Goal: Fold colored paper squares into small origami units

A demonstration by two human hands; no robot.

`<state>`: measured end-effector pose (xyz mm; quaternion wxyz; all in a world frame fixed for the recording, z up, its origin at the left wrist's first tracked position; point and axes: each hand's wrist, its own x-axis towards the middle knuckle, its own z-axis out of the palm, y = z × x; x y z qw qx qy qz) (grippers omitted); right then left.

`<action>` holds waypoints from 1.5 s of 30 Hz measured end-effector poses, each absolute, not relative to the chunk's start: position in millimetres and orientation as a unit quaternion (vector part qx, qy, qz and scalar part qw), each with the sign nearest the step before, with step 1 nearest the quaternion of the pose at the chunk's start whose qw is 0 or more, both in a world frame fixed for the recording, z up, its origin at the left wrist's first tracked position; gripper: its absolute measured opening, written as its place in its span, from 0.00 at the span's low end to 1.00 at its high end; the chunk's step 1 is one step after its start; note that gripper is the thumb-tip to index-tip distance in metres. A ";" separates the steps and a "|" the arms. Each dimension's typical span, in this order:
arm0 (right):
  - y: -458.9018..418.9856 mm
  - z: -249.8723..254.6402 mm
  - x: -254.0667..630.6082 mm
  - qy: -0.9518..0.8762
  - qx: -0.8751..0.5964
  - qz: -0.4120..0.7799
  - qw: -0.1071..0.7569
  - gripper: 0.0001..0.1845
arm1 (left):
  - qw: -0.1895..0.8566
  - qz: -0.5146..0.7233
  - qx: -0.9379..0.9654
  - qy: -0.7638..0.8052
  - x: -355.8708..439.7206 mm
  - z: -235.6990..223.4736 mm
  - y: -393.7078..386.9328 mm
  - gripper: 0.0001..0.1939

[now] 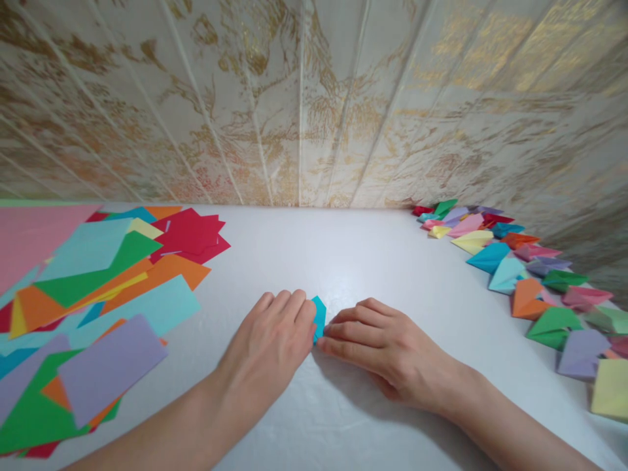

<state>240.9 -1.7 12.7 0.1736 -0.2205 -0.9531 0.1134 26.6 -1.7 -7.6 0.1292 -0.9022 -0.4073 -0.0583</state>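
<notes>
A small folded piece of blue paper (319, 318) lies on the white table between my hands, its pointed top facing the wall. My left hand (279, 330) is closed with curled fingers over the paper's left part and hides it. From the other side, my right hand (375, 340) has its fingers pressed together, with the tips and thumb pinching the paper's lower right edge. How far the paper runs under the left fingers cannot be seen.
Loose coloured paper sheets (112, 369) overlap on the left, with red pieces (189, 234) behind them. Along the right edge several folded paper pieces (554, 327) stand in rows, a yellow one (611, 389) nearest. A patterned wall panel (299, 104) borders the white table (314, 255) at the back.
</notes>
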 end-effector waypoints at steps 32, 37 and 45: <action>-11.2 7.4 221.4 -0.937 -0.256 0.113 0.209 0.14 | -0.165 -0.157 -0.867 -0.444 7.5 3.5 -7.1 0.07; -11.3 7.7 222.1 -0.936 -0.251 0.129 0.210 0.13 | -0.190 -0.161 -0.854 -0.456 10.7 2.3 -5.8 0.06; -14.2 7.1 219.5 -0.938 -0.264 0.127 0.183 0.13 | -0.224 -0.179 -0.841 -0.460 9.8 0.6 -3.5 0.07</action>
